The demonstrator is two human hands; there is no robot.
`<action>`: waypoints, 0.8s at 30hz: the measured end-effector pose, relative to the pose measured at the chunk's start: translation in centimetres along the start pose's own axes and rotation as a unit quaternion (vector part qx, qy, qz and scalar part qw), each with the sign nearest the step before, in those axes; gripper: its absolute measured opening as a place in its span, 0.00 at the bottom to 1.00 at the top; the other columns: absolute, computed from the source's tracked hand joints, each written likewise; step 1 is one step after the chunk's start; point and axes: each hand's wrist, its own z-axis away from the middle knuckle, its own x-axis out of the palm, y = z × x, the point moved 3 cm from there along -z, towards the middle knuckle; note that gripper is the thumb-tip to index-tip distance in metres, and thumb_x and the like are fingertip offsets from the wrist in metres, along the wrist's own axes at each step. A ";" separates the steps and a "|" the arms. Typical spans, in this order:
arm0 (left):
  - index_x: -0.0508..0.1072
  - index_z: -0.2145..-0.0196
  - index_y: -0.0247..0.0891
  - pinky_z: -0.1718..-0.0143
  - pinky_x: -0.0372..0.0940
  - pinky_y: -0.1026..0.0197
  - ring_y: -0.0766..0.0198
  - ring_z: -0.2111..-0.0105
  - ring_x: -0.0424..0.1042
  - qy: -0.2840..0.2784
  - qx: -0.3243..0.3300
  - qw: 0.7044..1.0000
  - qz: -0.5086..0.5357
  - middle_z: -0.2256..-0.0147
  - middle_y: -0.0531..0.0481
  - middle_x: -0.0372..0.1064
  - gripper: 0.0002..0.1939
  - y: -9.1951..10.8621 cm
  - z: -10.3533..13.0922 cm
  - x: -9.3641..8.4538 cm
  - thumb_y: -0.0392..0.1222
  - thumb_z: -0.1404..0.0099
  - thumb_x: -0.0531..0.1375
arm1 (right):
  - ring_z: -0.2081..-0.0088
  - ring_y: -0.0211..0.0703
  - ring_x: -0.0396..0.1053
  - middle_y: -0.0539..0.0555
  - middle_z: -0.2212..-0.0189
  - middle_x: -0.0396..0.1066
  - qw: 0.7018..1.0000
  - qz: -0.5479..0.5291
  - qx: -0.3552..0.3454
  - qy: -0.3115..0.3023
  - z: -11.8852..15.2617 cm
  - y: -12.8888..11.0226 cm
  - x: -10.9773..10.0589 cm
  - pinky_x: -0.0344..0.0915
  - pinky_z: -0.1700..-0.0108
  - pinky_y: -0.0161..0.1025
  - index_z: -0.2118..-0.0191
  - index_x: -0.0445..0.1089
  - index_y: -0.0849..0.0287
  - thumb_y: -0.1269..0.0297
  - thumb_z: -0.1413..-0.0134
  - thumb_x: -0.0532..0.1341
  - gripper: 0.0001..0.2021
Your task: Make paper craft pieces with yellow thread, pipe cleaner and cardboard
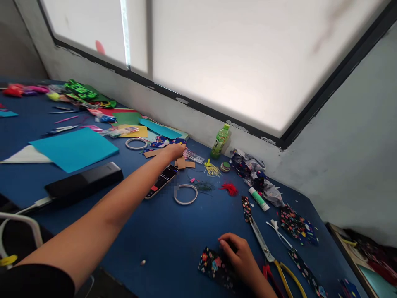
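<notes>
My left hand (pixel 176 150) reaches across the table, its fingers bent together beside a blue floral cloth (pixel 160 141) and brown cardboard pieces (pixel 181 162). Whatever its fingertips hold, if anything, is hidden. Close to me, my right hand (pixel 241 257) rests with curled fingers on a black floral cloth piece (pixel 212 265). Its lower fingers are hidden against the cloth. Just right of it lie large scissors (pixel 263 246) with yellow handles, the blade tips at a small floral strip (pixel 246 208). A phone (pixel 163 181) showing a timer lies under my left forearm.
White rings (pixel 186 203), a glue stick (pixel 259 199), red threads (pixel 230 189) and a small round tin (pixel 225 167) lie mid-table. A green bottle (pixel 219 141) stands by the wall. Cloth scraps (pixel 257 176) line the right edge. A power bank (pixel 85 180) and blue paper (pixel 74 148) are left.
</notes>
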 end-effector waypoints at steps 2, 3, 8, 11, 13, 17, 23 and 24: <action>0.66 0.49 0.34 0.56 0.68 0.50 0.57 0.55 0.69 -0.041 0.002 0.997 -0.059 0.51 0.42 0.66 0.17 0.2 0.0 1.0 0.44 0.33 0.57 | 0.67 0.42 0.70 0.53 0.69 0.74 1.000 0.002 0.006 0.000 0.1 0.0 0.0 0.63 0.63 0.35 0.65 0.73 0.59 0.54 0.40 0.54 0.16; 0.66 0.49 0.34 0.56 0.68 0.50 0.57 0.55 0.69 -0.054 0.007 0.996 -0.075 0.51 0.43 0.66 0.17 0.4 -0.2 1.5 0.44 0.33 0.57 | 0.67 0.42 0.70 0.53 0.69 0.75 1.000 0.002 0.010 0.000 0.1 0.0 0.0 0.63 0.62 0.35 0.65 0.73 0.59 0.54 0.41 0.54 0.16; 0.66 0.50 0.35 0.55 0.68 0.49 0.57 0.55 0.69 -0.110 0.062 0.982 -0.137 0.51 0.43 0.65 0.17 2.1 -1.7 4.0 0.44 0.33 0.57 | 0.64 0.44 0.72 0.54 0.67 0.76 1.000 0.003 0.021 0.004 0.1 0.3 0.0 0.64 0.60 0.35 0.65 0.74 0.58 0.53 0.41 0.54 0.17; 0.67 0.50 0.35 0.55 0.68 0.49 0.57 0.55 0.69 -0.123 0.086 0.977 -0.153 0.51 0.43 0.66 0.16 2.4 -2.9 4.7 0.44 0.33 0.57 | 0.64 0.44 0.73 0.55 0.68 0.76 1.000 0.008 0.013 0.001 -0.1 0.8 0.1 0.65 0.60 0.35 0.66 0.73 0.58 0.52 0.41 0.54 0.17; 0.67 0.50 0.35 0.55 0.68 0.49 0.57 0.55 0.69 -0.123 0.095 0.975 -0.160 0.51 0.43 0.66 0.16 2.4 -3.3 4.8 0.44 0.33 0.57 | 0.64 0.44 0.73 0.55 0.68 0.76 1.000 0.011 0.005 -0.004 -0.2 1.1 0.2 0.66 0.60 0.35 0.66 0.73 0.58 0.53 0.41 0.53 0.17; 0.67 0.50 0.35 0.54 0.67 0.48 0.57 0.54 0.69 -0.095 0.121 0.974 -0.166 0.51 0.43 0.65 0.16 2.2 -3.3 4.3 0.44 0.33 0.57 | 0.66 0.43 0.73 0.55 0.69 0.76 1.000 0.008 -0.002 -0.004 -0.5 1.4 0.2 0.67 0.61 0.34 0.66 0.73 0.57 0.52 0.41 0.53 0.17; 0.71 0.55 0.31 0.51 0.62 0.53 0.51 0.53 0.66 -0.035 0.208 0.969 -0.132 0.55 0.36 0.66 0.18 4.3 -2.3 2.1 0.44 0.41 0.62 | 0.65 0.44 0.73 0.55 0.69 0.76 0.999 -0.016 0.028 -0.006 -0.5 0.9 -0.3 0.67 0.61 0.34 0.66 0.74 0.57 0.49 0.42 0.54 0.18; 0.70 0.54 0.31 0.51 0.61 0.53 0.51 0.53 0.66 -0.021 0.223 0.967 -0.119 0.54 0.36 0.66 0.19 5.2 -1.9 1.7 0.44 0.40 0.61 | 0.65 0.44 0.73 0.55 0.69 0.76 0.999 -0.022 0.042 -0.003 -0.4 0.8 -0.3 0.67 0.61 0.35 0.67 0.74 0.57 0.49 0.43 0.54 0.18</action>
